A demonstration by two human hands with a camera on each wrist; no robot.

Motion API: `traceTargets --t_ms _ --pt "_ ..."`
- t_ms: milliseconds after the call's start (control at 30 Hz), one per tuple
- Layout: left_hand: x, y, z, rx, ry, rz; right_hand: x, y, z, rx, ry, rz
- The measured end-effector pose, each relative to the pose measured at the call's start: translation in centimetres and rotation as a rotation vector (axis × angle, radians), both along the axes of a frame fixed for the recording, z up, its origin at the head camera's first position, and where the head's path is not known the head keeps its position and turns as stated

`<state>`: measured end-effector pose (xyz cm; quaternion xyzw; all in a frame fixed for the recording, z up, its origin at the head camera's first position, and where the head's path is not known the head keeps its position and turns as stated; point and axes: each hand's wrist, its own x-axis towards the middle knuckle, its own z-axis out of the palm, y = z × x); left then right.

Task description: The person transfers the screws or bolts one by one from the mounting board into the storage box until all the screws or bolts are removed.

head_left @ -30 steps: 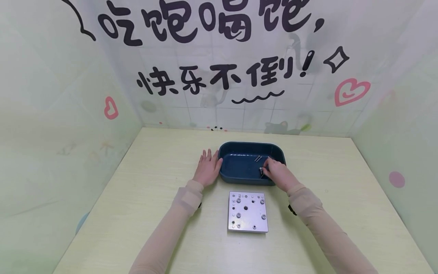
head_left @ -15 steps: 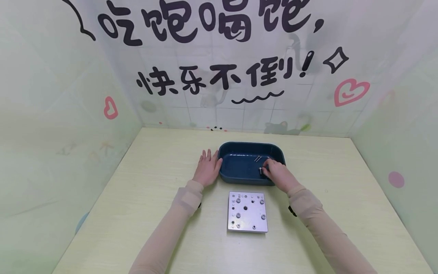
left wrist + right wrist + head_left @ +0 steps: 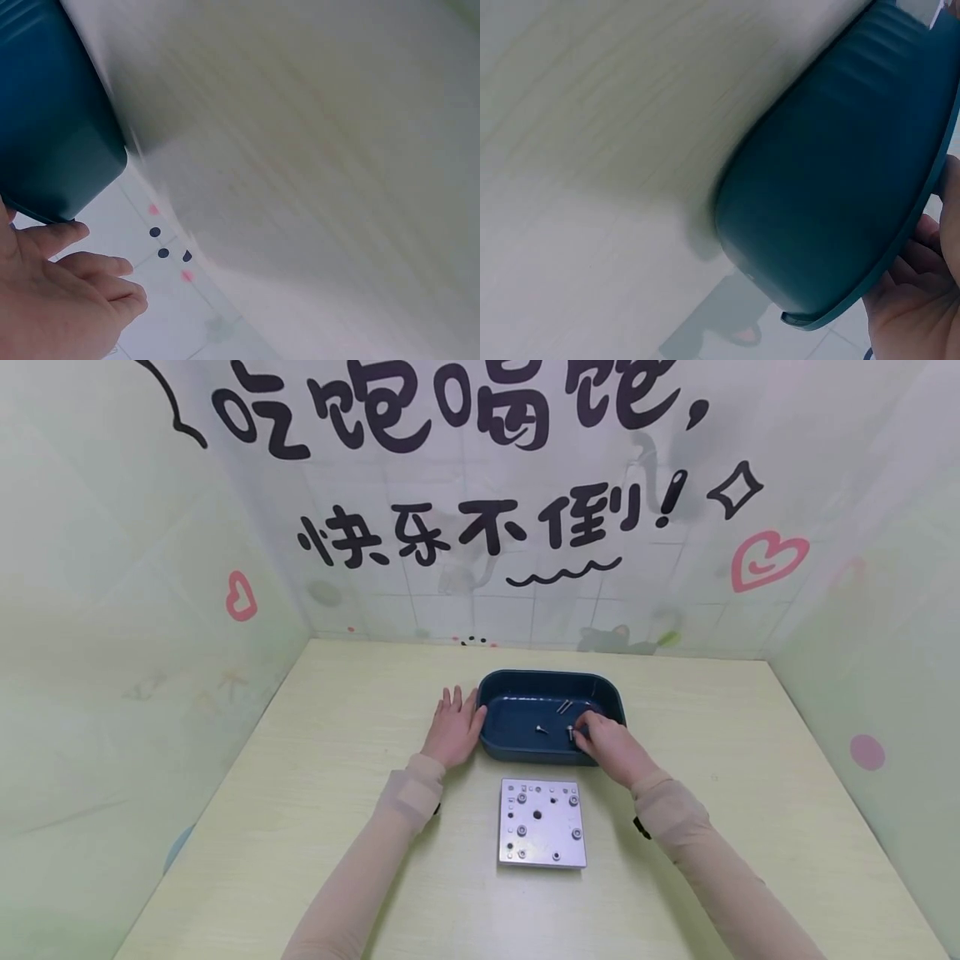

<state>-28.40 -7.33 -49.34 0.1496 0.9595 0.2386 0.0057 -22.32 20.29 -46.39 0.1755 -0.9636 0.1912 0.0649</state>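
Note:
A dark blue tray with rounded corners stands at the back middle of the table. My right hand reaches over its right end, fingers curled down, with a small socket-head screw at the fingertips. To the left of it another small screw lies on the tray floor. Two thin metal pins rest side by side further back. My left hand lies beside the tray's left end, fingers spread and thumb against the wall. In the right wrist view, the tray wall hides the fingertips.
In front of the tray, a square metal plate with several holes and seated screws lies on the pale table. A printed wall rises behind, with side panels at left and right.
A small screw now shows on the tray floor left of my right fingers, where none showed before. The right hand has shifted only slightly; the left hand stays put.

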Motion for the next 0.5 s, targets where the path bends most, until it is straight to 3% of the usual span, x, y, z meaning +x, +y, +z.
traceTargets --t_ms 300,500 --pt "0.1 0.1 0.2 -0.007 -0.008 0.002 2.5 -1.1 0.6 -0.050 0.044 0.045" --pt "0.0 0.1 0.1 -0.002 -0.010 0.003 4.1 -1.9 1.1 -0.071 0.122 0.124"
